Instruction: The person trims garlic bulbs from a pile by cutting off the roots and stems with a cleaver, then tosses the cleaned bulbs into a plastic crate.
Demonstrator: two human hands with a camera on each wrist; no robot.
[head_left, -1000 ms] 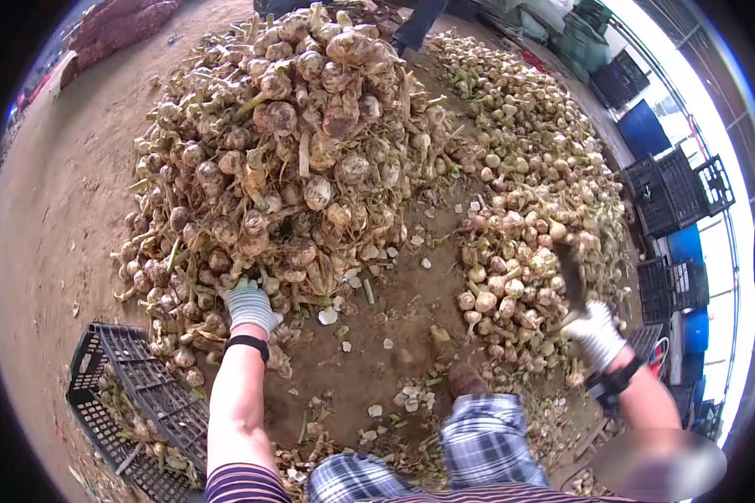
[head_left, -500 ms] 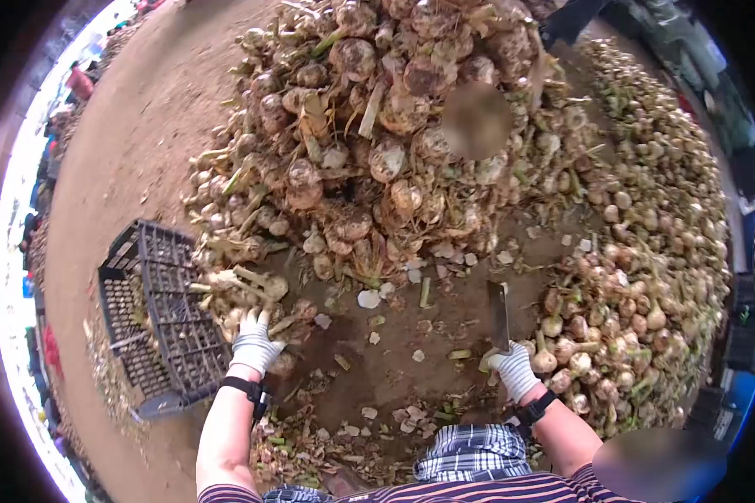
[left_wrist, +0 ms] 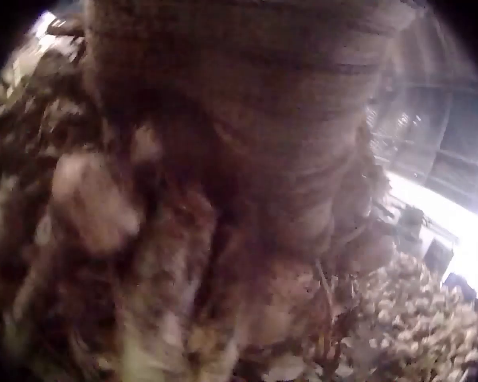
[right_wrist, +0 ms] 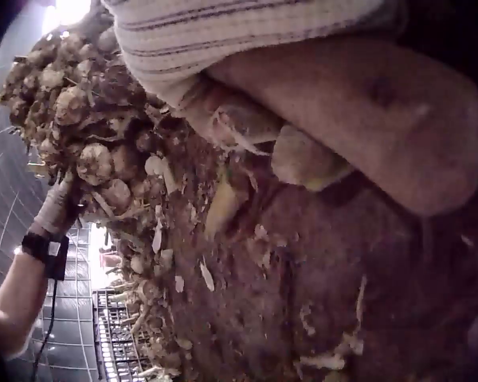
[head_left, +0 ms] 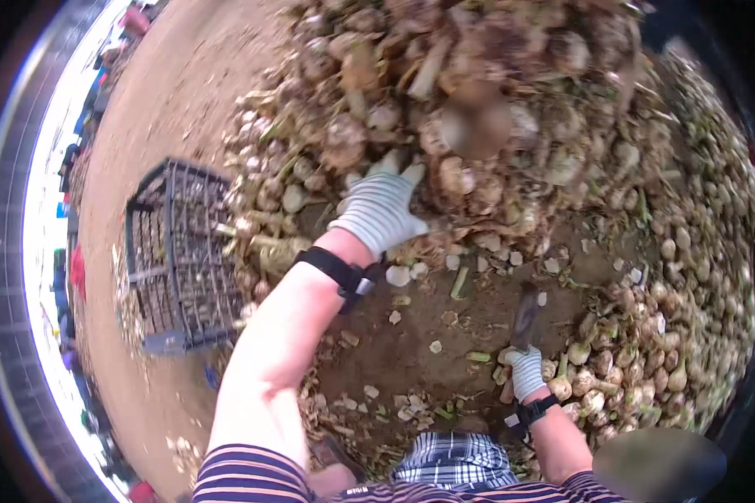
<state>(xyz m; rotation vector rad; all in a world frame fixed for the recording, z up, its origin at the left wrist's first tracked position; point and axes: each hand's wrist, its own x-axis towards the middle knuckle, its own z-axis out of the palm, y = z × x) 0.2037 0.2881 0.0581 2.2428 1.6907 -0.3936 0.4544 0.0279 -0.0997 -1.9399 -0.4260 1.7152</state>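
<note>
A big pile of garlic [head_left: 344,142], dirty bulbs with stems and roots on, rises in front of me. My left hand [head_left: 382,205], in a striped white glove, lies with fingers spread on the pile's near face; the left wrist view is blurred there, with bulbs and stems close under the glove [left_wrist: 247,87]. Low over the ground at the right, my right hand [head_left: 526,374] grips a knife by its thick handle [right_wrist: 382,119]. Its broad dark blade [head_left: 525,315] points away from me. Beside that hand lies a heap of garlic with shorter stems [head_left: 629,369].
A black plastic crate [head_left: 173,260] stands tilted at the left, against garlic plants with long stems [head_left: 273,251]. White skins and cut stem pieces [head_left: 478,357] litter the brown ground [head_left: 445,390] between the heaps. My knees in checked cloth [head_left: 457,459] are at the bottom.
My left hand has gone from the pile's lower left edge by the crate up and right onto its face. The right hand with the knife came in from the right heap, then stayed low. The view turned.
</note>
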